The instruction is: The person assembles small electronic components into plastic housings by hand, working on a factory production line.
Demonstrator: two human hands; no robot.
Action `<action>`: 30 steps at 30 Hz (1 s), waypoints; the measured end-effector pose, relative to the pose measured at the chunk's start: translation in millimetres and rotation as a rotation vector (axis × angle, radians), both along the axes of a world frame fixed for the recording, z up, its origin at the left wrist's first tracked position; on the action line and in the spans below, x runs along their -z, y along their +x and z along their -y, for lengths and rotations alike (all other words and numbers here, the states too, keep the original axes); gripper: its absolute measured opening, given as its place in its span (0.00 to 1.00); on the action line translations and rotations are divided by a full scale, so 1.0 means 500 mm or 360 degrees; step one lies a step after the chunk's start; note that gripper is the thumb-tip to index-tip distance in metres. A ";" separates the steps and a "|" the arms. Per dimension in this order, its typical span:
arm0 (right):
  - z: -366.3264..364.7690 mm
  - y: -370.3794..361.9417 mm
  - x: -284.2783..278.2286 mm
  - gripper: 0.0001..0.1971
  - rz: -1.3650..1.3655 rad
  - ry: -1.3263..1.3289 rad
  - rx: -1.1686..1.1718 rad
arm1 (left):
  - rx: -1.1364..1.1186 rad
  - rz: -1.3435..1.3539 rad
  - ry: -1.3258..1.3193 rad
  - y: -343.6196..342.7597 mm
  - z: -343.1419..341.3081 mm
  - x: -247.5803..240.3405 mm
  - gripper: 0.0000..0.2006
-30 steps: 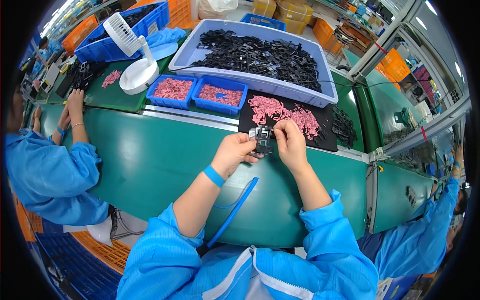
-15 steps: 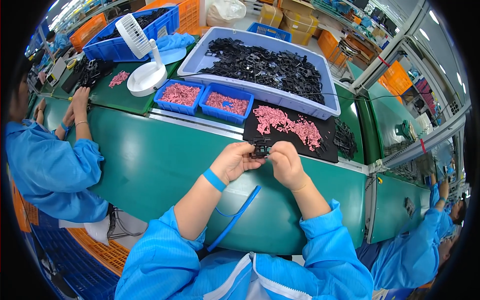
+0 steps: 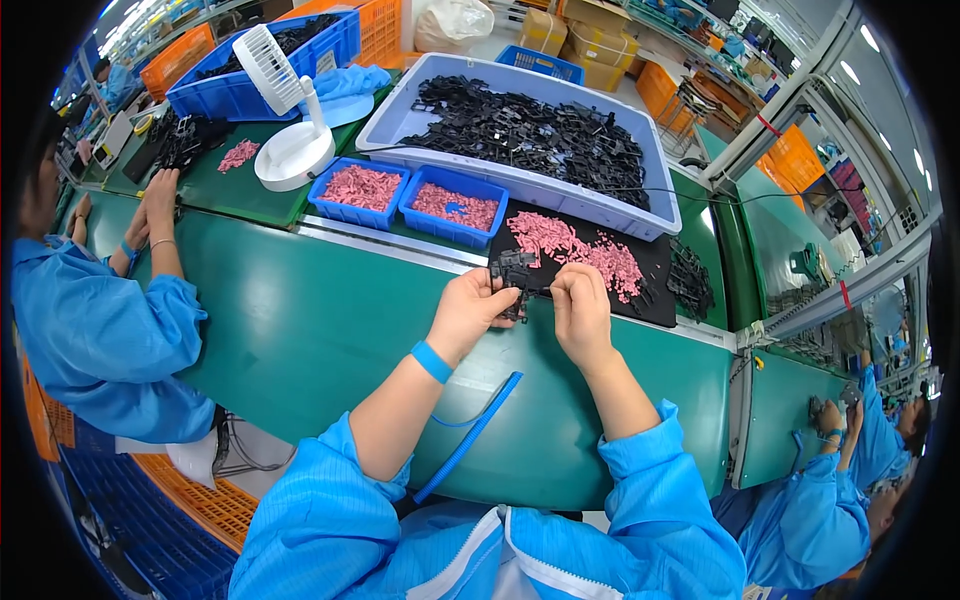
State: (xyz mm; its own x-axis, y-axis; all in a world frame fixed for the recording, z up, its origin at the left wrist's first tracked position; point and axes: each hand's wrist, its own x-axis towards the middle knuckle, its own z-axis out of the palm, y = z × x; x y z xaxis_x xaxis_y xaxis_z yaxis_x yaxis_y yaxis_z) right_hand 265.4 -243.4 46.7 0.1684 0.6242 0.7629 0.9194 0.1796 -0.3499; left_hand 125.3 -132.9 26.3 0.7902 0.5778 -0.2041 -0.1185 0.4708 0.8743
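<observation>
My left hand grips a black plastic frame-like part, thumb across its lower portion, held above the near edge of a black mat. Close to the part's right side is my right hand, its fingers pinched together. A small dark piece shows at those fingertips, too small to name; I cannot tell whether it touches the frame. Loose pink pieces lie spread over the mat just beyond both hands. A blue band circles my left wrist, and a blue strap hangs between my forearms.
Two blue trays of pink pieces stand behind the green worktop. A large pale bin holds many black parts, with more black parts at the right. A white fan stands left. Co-workers in blue sleeves sit on both sides.
The black part has been turned in my left hand and now stands more upright. My right hand has drawn slightly right and down from it. At right, a co-worker's hands have moved.
</observation>
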 end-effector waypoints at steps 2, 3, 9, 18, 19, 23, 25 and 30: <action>0.002 0.004 0.001 0.10 0.0024 -0.0044 0.0019 | -0.0026 -0.0010 0.0089 0.003 0.007 0.001 0.05; 0.000 0.003 0.001 0.11 0.0062 -0.0052 0.0019 | -0.0019 -0.0012 0.0088 0.004 0.009 0.004 0.05; -0.004 0.000 0.002 0.11 0.0173 -0.0093 0.0058 | -0.0061 0.0038 0.0195 0.008 0.021 0.009 0.05; -0.006 -0.004 0.005 0.11 0.0235 -0.0087 0.0046 | -0.0067 0.0079 0.0137 0.012 0.034 0.013 0.05; -0.004 -0.002 0.004 0.11 0.0241 -0.0084 0.0075 | -0.0081 0.0052 0.0096 0.012 0.034 0.008 0.06; -0.005 0.002 0.010 0.11 0.0213 -0.0080 0.0124 | -0.0093 0.0012 0.0044 0.009 0.027 0.009 0.06; -0.004 0.003 0.010 0.11 0.0197 -0.0104 0.0083 | -0.0097 0.0004 0.0052 0.009 0.028 0.007 0.05; -0.001 0.005 0.010 0.11 0.0162 -0.0151 0.0043 | -0.0115 0.0016 0.0093 0.010 0.027 0.012 0.05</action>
